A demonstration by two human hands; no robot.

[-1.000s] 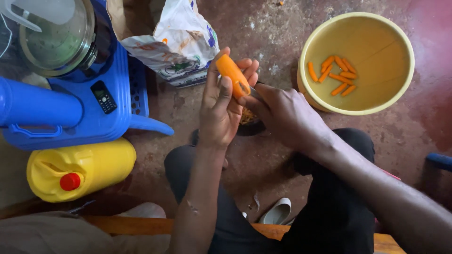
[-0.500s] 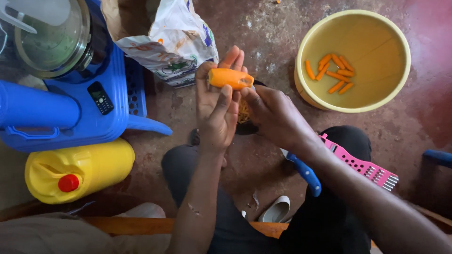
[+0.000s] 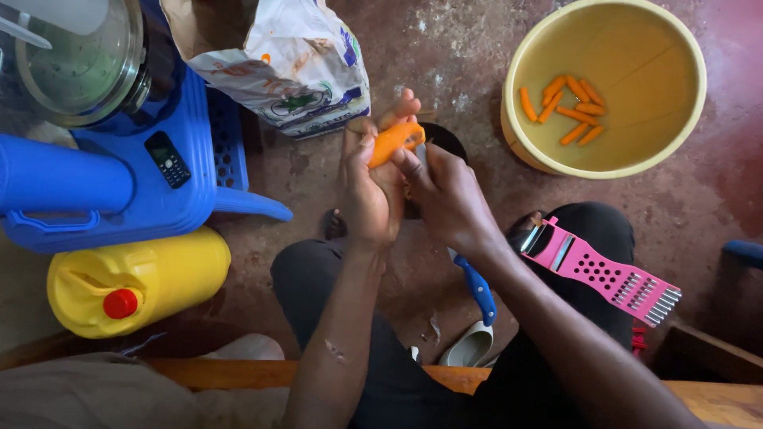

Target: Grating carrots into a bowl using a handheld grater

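A short peeled orange carrot (image 3: 395, 141) is gripped in the left hand (image 3: 373, 191); it is touched by the right hand (image 3: 449, 195), closed around a blade.

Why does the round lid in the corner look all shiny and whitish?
In the head view, daylight glares off the clear round lid at top left, washing it pale; the yellow plastic basin looks evenly lit, its far wall shaded; the left hand and right hand holding the orange carrot look sharp, with a dark shadow beneath them on the reddish floor.
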